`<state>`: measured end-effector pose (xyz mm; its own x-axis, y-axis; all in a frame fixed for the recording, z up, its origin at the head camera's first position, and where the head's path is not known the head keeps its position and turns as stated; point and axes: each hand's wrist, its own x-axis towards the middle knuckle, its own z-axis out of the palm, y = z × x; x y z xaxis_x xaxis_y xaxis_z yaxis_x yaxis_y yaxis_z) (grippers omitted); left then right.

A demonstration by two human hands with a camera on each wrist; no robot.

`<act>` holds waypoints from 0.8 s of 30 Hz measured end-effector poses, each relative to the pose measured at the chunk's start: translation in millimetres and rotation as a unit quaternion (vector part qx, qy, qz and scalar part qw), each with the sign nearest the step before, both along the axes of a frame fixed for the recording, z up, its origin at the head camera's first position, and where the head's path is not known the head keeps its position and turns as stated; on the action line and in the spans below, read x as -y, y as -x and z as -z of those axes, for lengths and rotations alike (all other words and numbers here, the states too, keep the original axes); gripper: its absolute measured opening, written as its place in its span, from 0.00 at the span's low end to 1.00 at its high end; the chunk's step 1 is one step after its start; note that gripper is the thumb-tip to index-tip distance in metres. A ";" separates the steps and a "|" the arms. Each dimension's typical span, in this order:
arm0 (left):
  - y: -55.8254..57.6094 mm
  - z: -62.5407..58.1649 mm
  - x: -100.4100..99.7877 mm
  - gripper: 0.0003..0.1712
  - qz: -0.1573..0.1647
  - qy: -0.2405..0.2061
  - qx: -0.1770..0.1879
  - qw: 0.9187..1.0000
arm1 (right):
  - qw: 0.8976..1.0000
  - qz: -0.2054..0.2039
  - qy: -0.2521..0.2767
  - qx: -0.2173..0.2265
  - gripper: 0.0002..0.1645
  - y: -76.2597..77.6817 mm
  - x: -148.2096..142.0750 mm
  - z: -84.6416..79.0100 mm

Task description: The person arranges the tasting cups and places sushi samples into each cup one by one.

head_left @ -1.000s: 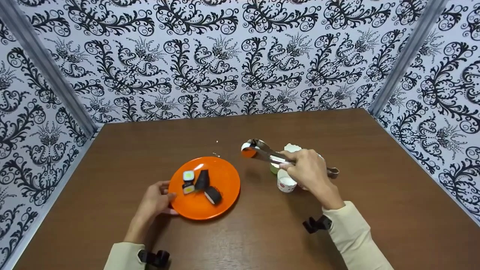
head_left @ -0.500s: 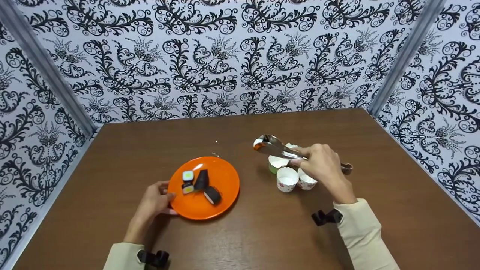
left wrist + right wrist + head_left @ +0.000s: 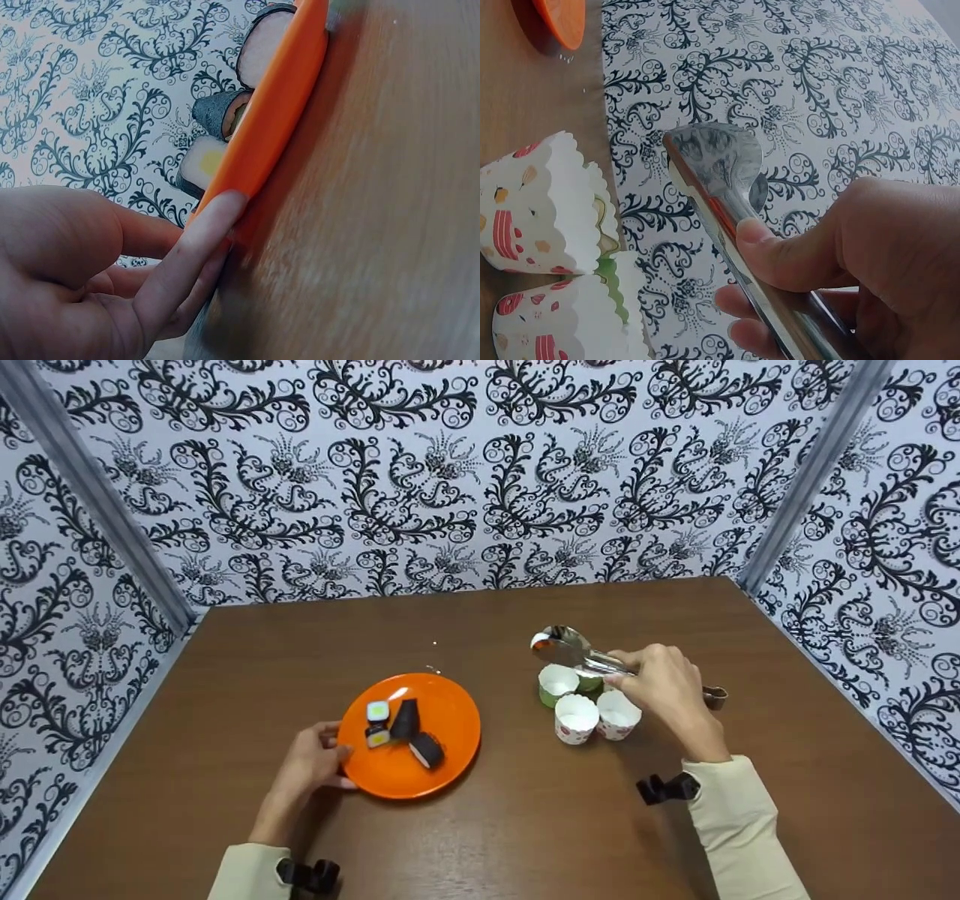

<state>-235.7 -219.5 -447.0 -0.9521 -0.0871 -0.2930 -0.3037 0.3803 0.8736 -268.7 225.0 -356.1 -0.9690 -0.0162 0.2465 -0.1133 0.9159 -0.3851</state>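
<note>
My left hand grips the left rim of an orange plate, thumb at the edge and fingers partly beneath. On the plate are several sushi pieces: two small squarish ones with yellow centres, a dark cone-shaped hand roll and a thick dark-wrapped roll. My right hand holds metal tongs above a cluster of paper baking cups. A white and orange patch shows at the tongs' tip in the head view; the right wrist view shows no sushi between the blades.
Two white printed cups stand in front of green ones, partly hidden behind the tongs. Small white specks lie behind the plate on the brown table. Patterned walls enclose the back and sides.
My right hand and the tongs have moved right and slightly back, from beside the plate to over the cups, uncovering the front cups. My left hand and the plate stay put.
</note>
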 end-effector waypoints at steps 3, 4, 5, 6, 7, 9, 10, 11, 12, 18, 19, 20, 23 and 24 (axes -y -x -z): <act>0.0 0.5 -0.5 0.30 -0.001 -0.005 0.004 1.000 | 1.000 0.008 0.002 -0.004 0.24 0.0 -4.4 1.1; 0.2 0.6 -0.5 0.30 -0.002 -0.006 0.005 1.000 | 1.000 0.010 0.001 -0.005 0.24 0.4 -6.2 1.6; 0.6 0.6 -0.5 0.30 -0.002 -0.006 0.005 1.000 | 1.000 0.013 -0.001 -0.005 0.24 0.4 -8.0 1.9; 1.1 0.5 -0.6 0.30 -0.003 -0.007 0.006 1.000 | 1.000 0.015 -0.003 -0.005 0.24 0.7 -10.3 2.2; 1.5 0.2 -0.7 0.30 -0.003 -0.009 0.006 1.000 | 1.000 0.019 -0.004 -0.005 0.24 0.8 -12.8 2.3; 2.2 -0.7 -0.9 0.30 -0.003 -0.008 0.005 1.000 | 1.000 0.027 -0.008 -0.003 0.24 0.6 -18.1 1.9; 2.1 -0.6 -0.8 0.30 -0.003 -0.006 0.005 1.000 | 0.999 0.031 -0.010 -0.003 0.23 0.9 -20.7 2.0; 2.0 -0.5 -0.8 0.30 -0.002 -0.005 0.006 1.000 | 0.999 0.034 -0.011 -0.003 0.23 0.8 -22.9 1.6; 1.8 -0.5 -0.7 0.30 -0.002 -0.002 0.006 1.000 | 0.999 0.037 -0.011 -0.002 0.23 1.1 -25.2 1.4; 2.2 -1.1 -0.3 0.30 -0.001 0.003 0.012 1.000 | 0.999 0.043 -0.017 -0.002 0.22 1.4 -34.1 -0.4; 2.4 -1.2 -0.3 0.30 0.000 0.002 0.013 1.000 | 0.999 0.043 -0.018 -0.004 0.22 1.6 -35.2 -0.4; 2.6 -1.3 -0.3 0.31 0.000 0.002 0.013 1.000 | 0.999 0.043 -0.018 -0.005 0.22 2.0 -36.3 -0.2; 2.7 -1.6 -0.7 0.31 0.002 0.002 0.013 1.000 | 0.999 0.044 -0.022 -0.007 0.22 3.2 -39.7 1.2; 2.6 -1.7 -1.0 0.31 0.003 0.001 0.012 1.000 | 0.999 0.044 -0.025 -0.006 0.23 3.2 -40.6 1.7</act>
